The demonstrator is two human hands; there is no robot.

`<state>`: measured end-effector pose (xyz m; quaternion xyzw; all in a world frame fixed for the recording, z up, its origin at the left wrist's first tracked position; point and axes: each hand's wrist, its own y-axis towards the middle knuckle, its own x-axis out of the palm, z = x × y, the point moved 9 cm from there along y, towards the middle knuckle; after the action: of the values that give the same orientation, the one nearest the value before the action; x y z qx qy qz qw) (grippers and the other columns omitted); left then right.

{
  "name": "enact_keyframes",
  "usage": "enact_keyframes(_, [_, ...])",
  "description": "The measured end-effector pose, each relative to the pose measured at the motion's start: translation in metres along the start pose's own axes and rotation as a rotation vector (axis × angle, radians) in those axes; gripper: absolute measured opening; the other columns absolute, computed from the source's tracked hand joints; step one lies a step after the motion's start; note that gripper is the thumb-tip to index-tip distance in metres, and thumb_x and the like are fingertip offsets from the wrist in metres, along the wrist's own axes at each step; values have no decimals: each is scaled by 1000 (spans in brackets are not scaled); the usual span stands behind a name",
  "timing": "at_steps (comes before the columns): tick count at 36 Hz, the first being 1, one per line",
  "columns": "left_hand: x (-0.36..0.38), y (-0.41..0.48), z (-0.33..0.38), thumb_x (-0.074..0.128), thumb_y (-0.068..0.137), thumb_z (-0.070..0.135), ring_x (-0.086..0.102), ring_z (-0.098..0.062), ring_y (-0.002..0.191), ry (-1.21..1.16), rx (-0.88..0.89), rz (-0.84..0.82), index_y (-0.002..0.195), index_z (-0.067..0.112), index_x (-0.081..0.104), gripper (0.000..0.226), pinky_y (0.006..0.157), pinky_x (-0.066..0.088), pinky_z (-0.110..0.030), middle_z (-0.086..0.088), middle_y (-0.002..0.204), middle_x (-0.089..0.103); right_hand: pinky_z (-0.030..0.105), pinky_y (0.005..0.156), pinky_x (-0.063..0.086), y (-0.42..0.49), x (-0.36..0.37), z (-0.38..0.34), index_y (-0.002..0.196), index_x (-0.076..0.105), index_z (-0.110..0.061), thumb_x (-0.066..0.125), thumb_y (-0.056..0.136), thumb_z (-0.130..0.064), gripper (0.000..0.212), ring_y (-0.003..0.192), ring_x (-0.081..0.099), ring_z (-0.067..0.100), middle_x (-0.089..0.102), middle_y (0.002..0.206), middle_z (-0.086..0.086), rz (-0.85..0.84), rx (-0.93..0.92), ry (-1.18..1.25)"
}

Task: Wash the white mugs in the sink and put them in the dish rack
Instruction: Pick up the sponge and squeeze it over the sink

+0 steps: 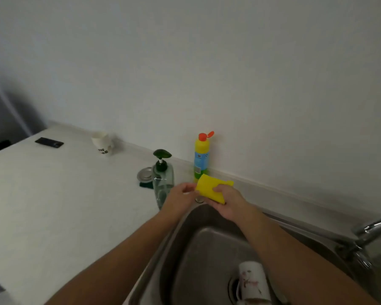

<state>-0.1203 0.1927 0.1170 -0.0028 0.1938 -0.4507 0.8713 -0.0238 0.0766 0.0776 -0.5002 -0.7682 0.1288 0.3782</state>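
Note:
A white mug with reddish stains lies on its side over the drain of the steel sink, partly hidden by my right forearm. Another white mug with dark lettering stands far back on the counter by the wall. My right hand grips a yellow sponge above the sink's back left corner. My left hand is beside it, fingers curled and touching the sponge's left edge. No dish rack is in view.
A clear soap dispenser with a dark green pump stands left of my hands. A yellow detergent bottle with an open orange cap stands against the wall. A metal sink strainer, a black phone and the faucet are also here.

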Motion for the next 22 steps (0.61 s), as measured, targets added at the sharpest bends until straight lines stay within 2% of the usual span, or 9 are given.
enact_keyframes(1, [-15, -3, 7, 65, 92, 24, 63, -9, 93, 71, 43, 37, 117, 21, 66, 26, 88, 51, -28, 5, 110, 69, 50, 86, 51, -2, 12, 2, 137, 36, -1, 45, 92, 8, 46, 111, 50, 41, 46, 128, 26, -10, 4, -8])
enact_keyframes(3, [-39, -11, 20, 64, 93, 25, 62, -9, 100, 167, 126, 92, 124, 21, 62, 31, 90, 47, -25, 9, 116, 64, 49, 92, 48, -10, 36, 5, 140, 34, -3, 43, 95, 6, 47, 113, 50, 42, 49, 116, 24, -33, 11, -22])
enact_keyframes(5, [-59, -18, 33, 61, 95, 21, 59, -10, 102, 205, 204, 150, 130, 20, 58, 35, 89, 47, -24, 7, 119, 59, 49, 91, 48, -18, 58, 6, 141, 33, -7, 43, 95, 5, 48, 119, 50, 42, 48, 118, 24, -72, 18, -7])
enact_keyframes(8, [-85, -22, 49, 57, 96, 14, 55, -9, 103, 281, 312, 239, 130, 21, 57, 35, 92, 47, -24, 5, 123, 56, 48, 87, 51, -24, 84, 5, 140, 33, -7, 44, 94, 4, 48, 111, 54, 40, 49, 122, 23, -121, 18, 22])
enact_keyframes(10, [-100, -18, 49, 56, 94, 12, 56, -10, 105, 286, 346, 292, 130, 22, 57, 38, 93, 50, -29, 4, 128, 56, 48, 81, 53, -26, 97, 5, 139, 33, -7, 46, 93, 4, 48, 108, 55, 40, 48, 127, 25, -138, 21, 45])
enact_keyframes(12, [-111, -14, 48, 54, 93, 10, 53, -14, 113, 348, 384, 350, 135, 26, 52, 46, 97, 51, -37, 6, 136, 51, 49, 81, 53, -27, 106, 4, 135, 33, -7, 48, 92, 3, 47, 109, 56, 42, 48, 124, 25, -151, 25, 74])
enact_keyframes(15, [-115, -7, 49, 51, 91, 7, 39, -19, 129, 504, 417, 342, 150, 30, 37, 64, 102, 45, -38, 13, 155, 34, 52, 90, 52, -27, 113, 3, 129, 36, -8, 49, 93, 2, 40, 107, 55, 42, 50, 112, 23, -151, 27, 113])
enact_keyframes(18, [-110, 3, 47, 48, 92, 9, 34, -20, 134, 709, 406, 284, 156, 36, 21, 75, 93, 44, -35, 22, 162, 14, 53, 94, 50, -27, 119, 1, 125, 38, -8, 50, 93, 1, 36, 106, 56, 42, 51, 109, 22, -142, 27, 118])
enact_keyframes(22, [-106, 9, 43, 48, 90, 3, 39, -18, 132, 807, 427, 268, 156, 41, 19, 81, 88, 43, -33, 24, 162, 15, 51, 86, 53, -24, 123, 0, 130, 38, -9, 53, 93, 0, 41, 106, 57, 42, 51, 121, 23, -118, 40, 127])
